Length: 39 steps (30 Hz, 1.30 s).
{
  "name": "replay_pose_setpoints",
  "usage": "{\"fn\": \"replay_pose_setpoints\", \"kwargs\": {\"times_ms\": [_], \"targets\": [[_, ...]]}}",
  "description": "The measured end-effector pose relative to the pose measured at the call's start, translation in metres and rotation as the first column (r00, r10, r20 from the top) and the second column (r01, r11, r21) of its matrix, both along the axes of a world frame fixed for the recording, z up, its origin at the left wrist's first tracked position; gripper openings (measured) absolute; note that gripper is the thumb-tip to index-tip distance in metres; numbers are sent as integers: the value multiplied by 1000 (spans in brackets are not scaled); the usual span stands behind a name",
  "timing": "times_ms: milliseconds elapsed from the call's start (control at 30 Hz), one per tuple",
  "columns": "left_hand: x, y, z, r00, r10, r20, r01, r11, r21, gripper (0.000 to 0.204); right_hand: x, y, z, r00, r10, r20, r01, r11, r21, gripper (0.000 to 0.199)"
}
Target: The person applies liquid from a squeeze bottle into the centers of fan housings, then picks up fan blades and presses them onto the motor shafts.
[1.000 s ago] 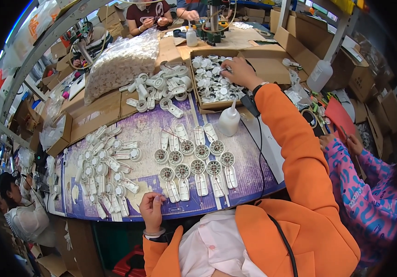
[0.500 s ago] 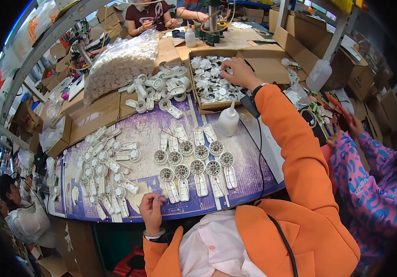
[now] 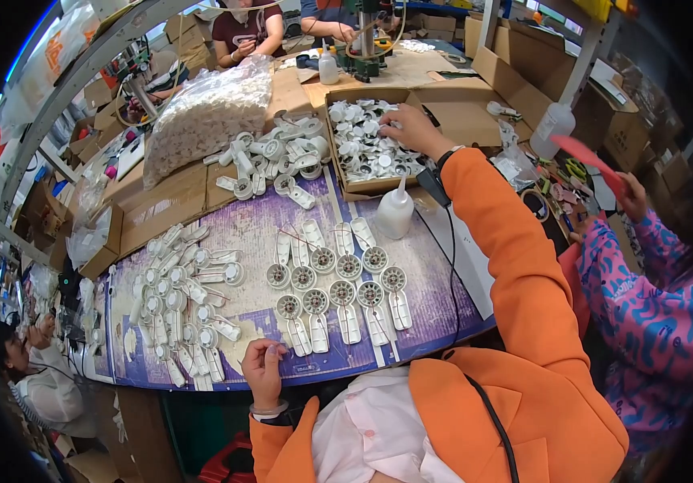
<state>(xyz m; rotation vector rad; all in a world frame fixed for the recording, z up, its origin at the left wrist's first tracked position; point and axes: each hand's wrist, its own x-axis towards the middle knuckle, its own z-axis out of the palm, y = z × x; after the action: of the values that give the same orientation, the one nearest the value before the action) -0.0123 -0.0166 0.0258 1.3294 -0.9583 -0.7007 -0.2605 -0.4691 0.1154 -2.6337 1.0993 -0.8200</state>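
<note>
My right hand (image 3: 412, 129) reaches into a cardboard box (image 3: 367, 190) of loose white round caps (image 3: 360, 141). Its fingers are bent down onto the caps, and whatever lies between the fingertips is hidden. By the table's front edge rests my left hand (image 3: 263, 372), fingers curled in, with no object showing in it. Beyond it, white handheld-fan bodies (image 3: 315, 302) lie in two rows, their round heads open on inner parts, with thin red wires. A heap of similar white fan parts (image 3: 177, 298) covers the table to the left.
A white squeeze bottle (image 3: 396, 213) stands before the box. More white parts (image 3: 274, 153) and a bulging clear bag (image 3: 210, 109) lie farther back. A black cable (image 3: 453, 274) crosses the right side. At right, a person in a patterned sleeve (image 3: 644, 298) holds something red (image 3: 592, 161).
My right hand has shifted slightly left among the caps; my left hand stays put. The co-worker at right has raised the red thing. The view has moved a little.
</note>
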Motion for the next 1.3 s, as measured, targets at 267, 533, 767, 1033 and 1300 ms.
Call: {"fn": "replay_pose_setpoints", "kwargs": {"times_ms": [267, 533, 767, 1033, 1300], "targets": [[0, 1, -1, 1000, -3, -4, 3, 1000, 7, 9, 0, 8, 1, 994, -29, 108, 35, 998, -57, 19], [3, 2, -1, 1000, 5, -10, -5, 1000, 5, 9, 3, 16, -1, 984, -81, 161, 89, 995, -42, 20], [2, -1, -2, 1000, 12, 9, -12, 1000, -2, 12, 2, 15, 1, 960, -115, 257, 125, 992, -24, 22], [2, 2, -3, 999, 28, 45, -28, 1000, -6, 12, 2, 25, 20, 917, -181, 355, 153, 983, 104, 29], [5, 5, -7, 998, 41, -42, -44, 997, -56, 15, -22, 48, 58, 736, -157, 659, 74, 986, 152, 28]]}}
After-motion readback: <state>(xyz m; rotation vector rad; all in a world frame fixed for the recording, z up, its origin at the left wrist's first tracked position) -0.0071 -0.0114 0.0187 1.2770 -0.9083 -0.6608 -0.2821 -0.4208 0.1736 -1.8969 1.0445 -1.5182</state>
